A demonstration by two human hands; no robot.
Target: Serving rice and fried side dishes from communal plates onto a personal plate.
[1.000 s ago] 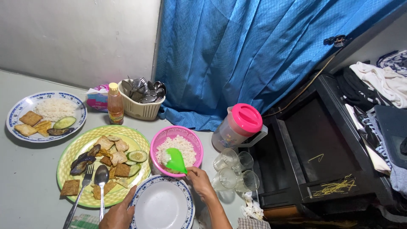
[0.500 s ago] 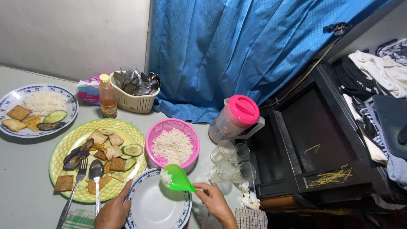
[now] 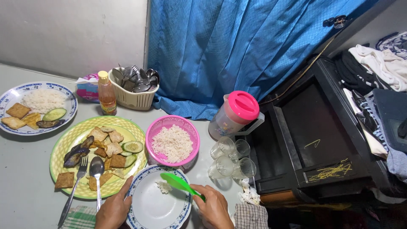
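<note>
The green rice scoop (image 3: 178, 183) is hovering over the white plate (image 3: 149, 209), which is sitting at the near edge of the bench (image 3: 25, 178). The scoop's long axis is running from the blade, up and to the left, down to the handle inside the right hand (image 3: 213, 208). That hand's grip is closing fully around the handle. A small clump of rice (image 3: 163, 186) is lying on the plate just beside the blade tip. The left hand (image 3: 113, 210) is bracing the plate's left rim, fingers curling over it. The pink rice basket (image 3: 172, 141) is standing just beyond the plate, nearer the right hand. The yellow-green platter (image 3: 63, 148) is touching the plate's left side.
</note>
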